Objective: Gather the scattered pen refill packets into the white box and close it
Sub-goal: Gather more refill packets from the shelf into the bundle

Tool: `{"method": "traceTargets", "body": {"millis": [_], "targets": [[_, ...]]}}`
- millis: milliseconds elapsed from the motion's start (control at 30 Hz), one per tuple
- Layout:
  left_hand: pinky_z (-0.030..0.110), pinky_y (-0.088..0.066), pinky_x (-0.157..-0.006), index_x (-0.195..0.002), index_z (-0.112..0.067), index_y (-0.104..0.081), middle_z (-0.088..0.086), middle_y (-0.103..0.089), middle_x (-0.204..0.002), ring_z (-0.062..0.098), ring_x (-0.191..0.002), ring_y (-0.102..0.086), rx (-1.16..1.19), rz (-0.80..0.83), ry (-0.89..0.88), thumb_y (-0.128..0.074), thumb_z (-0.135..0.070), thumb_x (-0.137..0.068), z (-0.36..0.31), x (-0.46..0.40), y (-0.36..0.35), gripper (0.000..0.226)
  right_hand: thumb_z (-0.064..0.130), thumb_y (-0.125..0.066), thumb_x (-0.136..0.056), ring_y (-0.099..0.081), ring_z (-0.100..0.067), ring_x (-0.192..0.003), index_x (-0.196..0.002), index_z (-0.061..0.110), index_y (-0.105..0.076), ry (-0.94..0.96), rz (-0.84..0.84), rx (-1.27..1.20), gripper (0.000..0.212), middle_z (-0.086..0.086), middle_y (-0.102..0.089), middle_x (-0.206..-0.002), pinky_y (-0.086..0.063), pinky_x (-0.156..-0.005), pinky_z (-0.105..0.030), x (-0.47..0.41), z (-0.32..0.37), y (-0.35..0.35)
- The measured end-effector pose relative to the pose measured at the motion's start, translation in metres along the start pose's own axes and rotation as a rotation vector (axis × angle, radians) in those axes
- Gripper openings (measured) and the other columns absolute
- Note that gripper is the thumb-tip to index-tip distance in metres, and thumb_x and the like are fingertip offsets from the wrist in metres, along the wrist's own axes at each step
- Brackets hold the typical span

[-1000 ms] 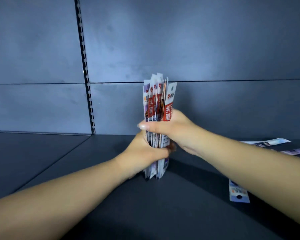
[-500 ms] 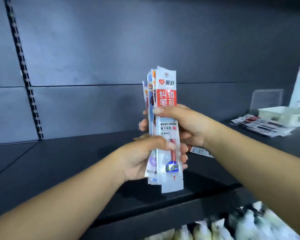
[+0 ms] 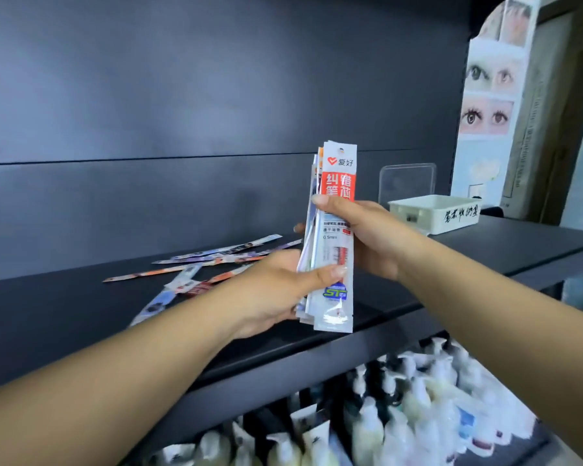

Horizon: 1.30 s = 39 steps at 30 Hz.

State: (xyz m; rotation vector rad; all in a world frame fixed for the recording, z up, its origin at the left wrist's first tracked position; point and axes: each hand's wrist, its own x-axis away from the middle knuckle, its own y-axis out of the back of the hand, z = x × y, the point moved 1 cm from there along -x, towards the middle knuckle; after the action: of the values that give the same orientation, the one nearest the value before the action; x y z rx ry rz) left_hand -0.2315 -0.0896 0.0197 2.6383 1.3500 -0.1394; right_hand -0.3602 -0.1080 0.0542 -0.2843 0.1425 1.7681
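Both hands hold one bunch of pen refill packets (image 3: 334, 237) upright above the dark shelf (image 3: 485, 250). The left hand (image 3: 276, 290) has its grip closed around the bottom of the bunch, thumb across the front. The right hand (image 3: 367, 233) has its grip closed on the middle. More loose packets (image 3: 209, 264) lie scattered on the shelf at nine o'clock from the bunch. The white box (image 3: 435, 211) sits open on the shelf at two o'clock, its clear lid (image 3: 406, 183) standing up behind it.
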Motion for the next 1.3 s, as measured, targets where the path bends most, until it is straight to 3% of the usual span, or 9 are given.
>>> {"method": "traceTargets", "body": {"millis": [167, 267, 400, 600, 700, 900, 1033, 1167, 1300], "targets": [[0.024, -0.056, -0.053, -0.089, -0.014, -0.063, -0.002, -0.071, -0.067, 0.01, -0.059, -0.067, 0.093, -0.094, 0.016, -0.055, -0.013, -0.087, 0.008, -0.086, -0.055, 0.009, 0.029, -0.061, -0.081, -0.069, -0.014, -0.064, -0.082, 0.014, -0.065, -0.042, 0.04, 0.075, 0.015, 0.001, -0.072, -0.067, -0.057, -0.065, -0.026, -0.021, -0.008, 0.092], [0.026, -0.056, -0.068, -0.096, -0.019, -0.063, -0.002, -0.07, -0.084, 0.009, -0.07, -0.067, 0.04, -0.16, 0.037, -0.052, -0.022, -0.09, 0.009, -0.134, -0.079, 0.013, 0.03, -0.061, -0.082, -0.068, -0.02, -0.069, -0.083, 0.013, -0.067, -0.078, 0.036, 0.187, 0.018, -0.006, -0.072, -0.076, -0.057, -0.069, -0.03, -0.039, -0.008, 0.139], [0.02, -0.038, -0.099, -0.117, -0.024, -0.058, -0.007, -0.061, -0.117, 0.008, -0.109, -0.056, -0.447, -0.118, 0.004, -0.034, -0.039, -0.095, 0.011, -0.177, -0.087, 0.036, 0.027, -0.062, -0.081, -0.066, -0.017, -0.055, -0.08, 0.012, -0.065, -0.139, 0.038, 0.269, 0.015, -0.003, -0.07, -0.061, -0.055, -0.056, -0.027, -0.066, -0.005, 0.181], [0.022, -0.028, -0.099, -0.123, -0.021, -0.053, -0.002, -0.052, -0.135, 0.015, -0.125, -0.043, -1.064, -0.148, 0.187, -0.026, -0.049, -0.093, 0.023, -0.194, -0.031, 0.049, 0.025, -0.067, -0.077, -0.065, -0.016, -0.049, -0.077, 0.009, -0.061, -0.269, 0.009, 0.495, 0.017, -0.002, -0.068, -0.054, -0.055, -0.058, -0.028, -0.107, -0.01, 0.219], [0.02, -0.011, -0.109, -0.141, -0.017, -0.031, 0.003, -0.026, -0.154, 0.016, -0.143, -0.016, -1.277, -0.09, 0.282, -0.025, -0.045, -0.095, 0.038, -0.203, -0.005, 0.054, 0.027, -0.069, -0.075, -0.063, -0.025, -0.06, -0.078, 0.007, -0.06, -0.295, 0.018, 0.666, 0.022, -0.008, -0.067, -0.067, -0.054, -0.068, -0.034, -0.127, -0.022, 0.209], [0.015, -0.019, -0.099, -0.138, -0.012, -0.035, 0.004, -0.033, -0.15, 0.016, -0.138, -0.027, -1.093, -0.176, 0.248, -0.024, -0.038, -0.097, 0.048, -0.223, 0.012, 0.049, 0.039, -0.065, -0.078, -0.044, -0.008, -0.025, -0.058, 0.015, -0.047, -0.289, 0.024, 0.973, 0.035, 0.006, -0.047, -0.029, -0.03, -0.032, -0.011, -0.164, -0.033, 0.181], [0.009, -0.013, -0.093, -0.145, -0.026, -0.017, -0.005, -0.022, -0.155, 0.01, -0.141, -0.019, -0.924, -0.21, 0.213, -0.021, -0.042, -0.096, 0.055, -0.224, 0.013, 0.052, 0.058, -0.052, -0.081, -0.052, -0.023, -0.073, -0.064, 0.011, -0.045, -0.281, 0.002, 1.297, 0.05, -0.005, -0.053, -0.069, -0.037, -0.065, -0.024, -0.174, -0.054, 0.178], [0.02, -0.009, -0.109, -0.147, -0.027, 0.004, -0.005, -0.012, -0.157, 0.011, -0.143, -0.013, -1.017, -0.107, 0.28, -0.013, -0.058, -0.088, 0.061, -0.229, 0.01, 0.068, 0.062, -0.039, -0.084, -0.052, -0.025, -0.061, -0.051, 0.011, -0.047, -0.313, -0.041, 1.397, 0.062, -0.004, -0.052, -0.045, -0.038, -0.057, -0.028, -0.17, -0.055, 0.186], [0.026, -0.017, -0.11, -0.146, -0.022, 0.006, -0.001, -0.019, -0.156, 0.014, -0.142, -0.019, -1.072, -0.102, 0.273, -0.013, -0.059, -0.088, 0.061, -0.234, 0.002, 0.072, 0.06, -0.029, -0.088, -0.048, -0.029, -0.075, -0.061, 0.005, -0.048, -0.218, -0.097, 1.383, 0.064, -0.016, -0.053, -0.074, -0.033, -0.072, -0.029, -0.17, -0.043, 0.198]]}}
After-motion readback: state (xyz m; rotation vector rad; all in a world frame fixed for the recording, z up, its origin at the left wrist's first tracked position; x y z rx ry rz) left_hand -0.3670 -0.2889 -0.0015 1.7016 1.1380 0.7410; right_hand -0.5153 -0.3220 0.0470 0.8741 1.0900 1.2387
